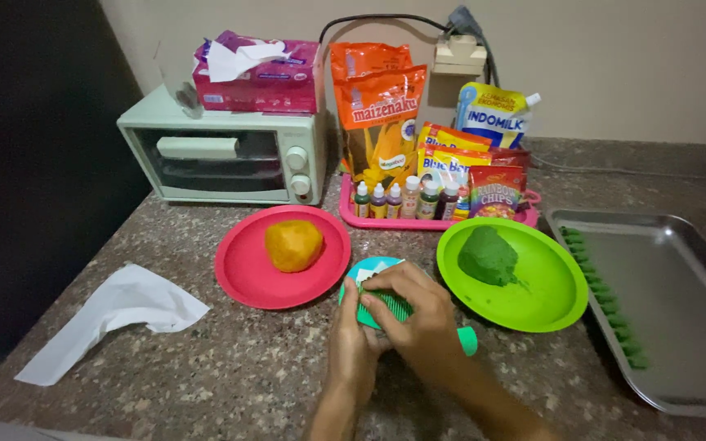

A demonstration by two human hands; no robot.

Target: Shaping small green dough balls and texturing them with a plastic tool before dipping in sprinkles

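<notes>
Orange dough ball [292,244] on red plate [243,273], toaster oven [222,155], tissue box [256,73], metal tray [680,269]

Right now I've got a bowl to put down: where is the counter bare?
Bare counter lies between the white paper and the hands, below the red plate. The steel tray has bare middle. It is crowded behind, by the oven and pink tray.

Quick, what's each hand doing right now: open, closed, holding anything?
Left hand: closed around the green comb, holding it from below.
Right hand: fingers curled over the comb, pressing on its teeth; whether anything is under them cannot be told.
</notes>
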